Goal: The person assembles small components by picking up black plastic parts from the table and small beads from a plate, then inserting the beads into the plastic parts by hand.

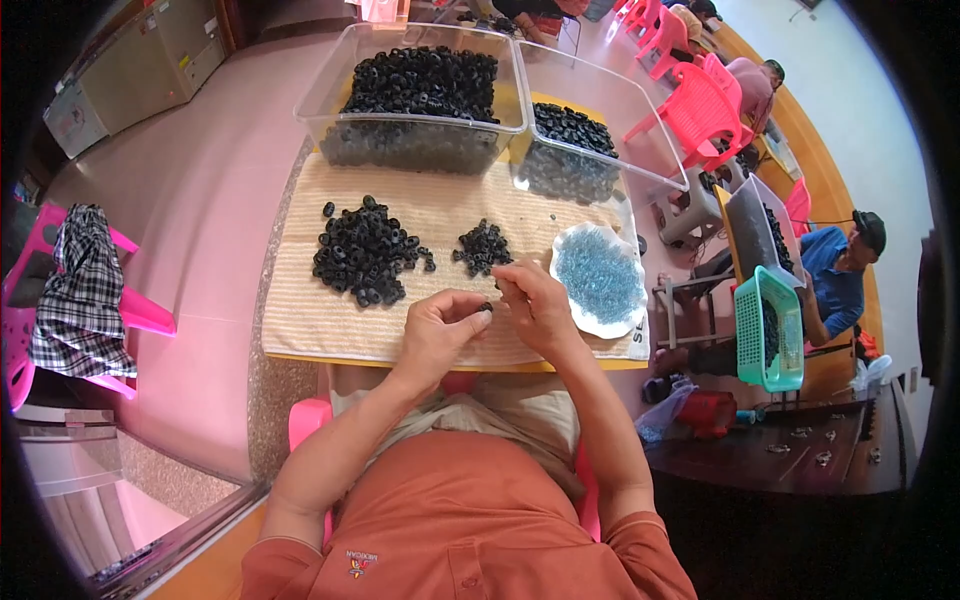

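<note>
My left hand (445, 328) is closed in a pinch on a small black part (486, 307) at the thumb and fingertips. Close beside it, my right hand (537, 302) also pinches, its fingertips near the front of a small pile of black parts (482, 246); a tiny dark bit shows there, too small to name. On the left lies a larger pile of black ring-like parts (365, 252). To the right of my right hand stands a white wavy-edged plate (606, 328) filled with small clear bluish pieces (598, 276).
A ribbed beige towel (325, 328) covers the table. Behind the piles stand two clear plastic bins (313, 88) of black parts. At right, a person in blue (838, 285) sits near a green basket (768, 340). Pink chairs (700, 110) line the back right.
</note>
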A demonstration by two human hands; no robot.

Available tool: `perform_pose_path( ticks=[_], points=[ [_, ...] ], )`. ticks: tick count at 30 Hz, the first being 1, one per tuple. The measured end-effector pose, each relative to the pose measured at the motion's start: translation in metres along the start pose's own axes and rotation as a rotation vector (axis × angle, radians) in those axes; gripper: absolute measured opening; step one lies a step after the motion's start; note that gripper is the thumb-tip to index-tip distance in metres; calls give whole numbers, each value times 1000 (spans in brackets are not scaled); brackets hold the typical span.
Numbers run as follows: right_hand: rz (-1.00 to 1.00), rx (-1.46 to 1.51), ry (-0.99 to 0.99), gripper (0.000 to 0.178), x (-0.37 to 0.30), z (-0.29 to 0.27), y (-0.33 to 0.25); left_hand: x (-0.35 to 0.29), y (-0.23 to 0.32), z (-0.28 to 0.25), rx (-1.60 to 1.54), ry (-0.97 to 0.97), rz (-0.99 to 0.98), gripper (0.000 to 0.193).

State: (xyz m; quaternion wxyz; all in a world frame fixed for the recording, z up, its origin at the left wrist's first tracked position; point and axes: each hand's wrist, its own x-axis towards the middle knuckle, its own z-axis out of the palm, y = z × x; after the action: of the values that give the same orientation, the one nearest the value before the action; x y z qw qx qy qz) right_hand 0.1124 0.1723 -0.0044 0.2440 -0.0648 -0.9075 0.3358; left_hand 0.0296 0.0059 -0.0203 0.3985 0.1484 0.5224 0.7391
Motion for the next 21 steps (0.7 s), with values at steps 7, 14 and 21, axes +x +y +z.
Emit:
perform_pose_path(
  ticks=[7, 14, 21],
  points=[
    [274, 406, -28, 11, -21, -1, -9, 0, -2, 0, 25, -23, 24, 18],
    [122, 325, -68, 12, -22, -3, -14, 0, -6, -2, 29, -45, 47, 18],
    [381, 452, -145, 18, -29, -4, -8, 0, -4, -1, 50, -48, 49, 18]
  ],
)
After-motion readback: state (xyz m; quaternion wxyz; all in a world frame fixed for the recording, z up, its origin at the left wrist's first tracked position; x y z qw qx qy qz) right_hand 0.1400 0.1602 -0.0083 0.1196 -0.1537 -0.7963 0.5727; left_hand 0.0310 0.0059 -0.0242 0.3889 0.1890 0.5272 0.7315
